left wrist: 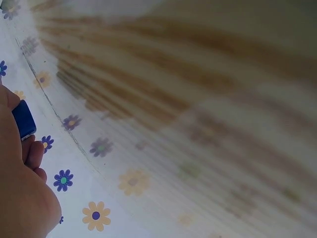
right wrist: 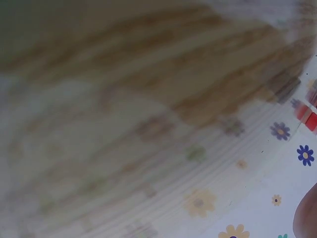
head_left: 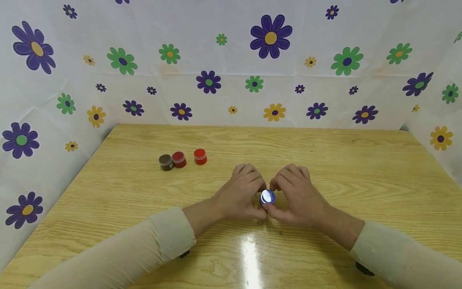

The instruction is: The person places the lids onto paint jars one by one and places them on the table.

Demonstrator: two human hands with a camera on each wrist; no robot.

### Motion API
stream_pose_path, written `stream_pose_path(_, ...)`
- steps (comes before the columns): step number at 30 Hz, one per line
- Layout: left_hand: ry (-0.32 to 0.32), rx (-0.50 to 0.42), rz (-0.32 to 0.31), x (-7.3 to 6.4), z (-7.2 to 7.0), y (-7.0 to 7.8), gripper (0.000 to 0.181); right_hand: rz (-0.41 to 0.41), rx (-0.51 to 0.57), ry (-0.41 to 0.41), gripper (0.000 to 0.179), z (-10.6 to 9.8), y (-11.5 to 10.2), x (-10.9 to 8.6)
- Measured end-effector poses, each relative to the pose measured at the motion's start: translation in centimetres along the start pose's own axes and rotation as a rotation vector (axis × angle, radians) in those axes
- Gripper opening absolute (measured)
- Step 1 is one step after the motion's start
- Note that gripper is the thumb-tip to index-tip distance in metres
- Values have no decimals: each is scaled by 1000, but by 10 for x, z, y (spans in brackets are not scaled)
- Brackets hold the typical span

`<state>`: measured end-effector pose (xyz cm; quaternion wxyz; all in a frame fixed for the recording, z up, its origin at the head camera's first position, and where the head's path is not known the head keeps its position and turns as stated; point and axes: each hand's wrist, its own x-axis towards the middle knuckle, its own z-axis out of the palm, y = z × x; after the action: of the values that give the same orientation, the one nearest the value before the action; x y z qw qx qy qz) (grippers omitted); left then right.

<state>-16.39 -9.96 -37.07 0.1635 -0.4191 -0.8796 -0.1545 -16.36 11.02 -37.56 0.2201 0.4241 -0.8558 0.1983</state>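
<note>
Both hands meet around a small blue jar at the middle front of the table. My left hand grips its left side with curled fingers and thumb. From the right, my right hand pinches it, the thumb on its near edge and a curled finger at the far side. Glare whitens the jar's round top. In the left wrist view the blue jar shows between the left hand's thumb and fingers. Only a sliver of the right hand appears in the right wrist view.
Farther back on the left stand a dark brown jar and a dark red jar, side by side. A bright red jar is a little to their right. Flower-printed cloth borders the wooden table at the back and sides.
</note>
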Motion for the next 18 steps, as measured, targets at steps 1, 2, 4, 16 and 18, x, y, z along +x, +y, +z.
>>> stream_pose_path(1, -4, 1, -1, 0, 0, 0, 34, 2, 0, -1, 30, 0, 0, 0)
stream_pose_path(2, -7, 1, -1, 0, 0, 0, 34, 3, 0, -2, 30, 0, 0, 0)
stream_pose_path(4, -11, 1, -3, 0, -1, 0, 34, 4, 2, -1, 30, 0, 0, 0)
stream_pose_path(16, 22, -9, 7, 0, 2, -1, 34, -44, 19, 13, 32, 1, 2, 0)
stream_pose_path(18, 22, -5, 12, 0, 2, -1, 34, -51, 19, 16, 31, 1, 2, 0)
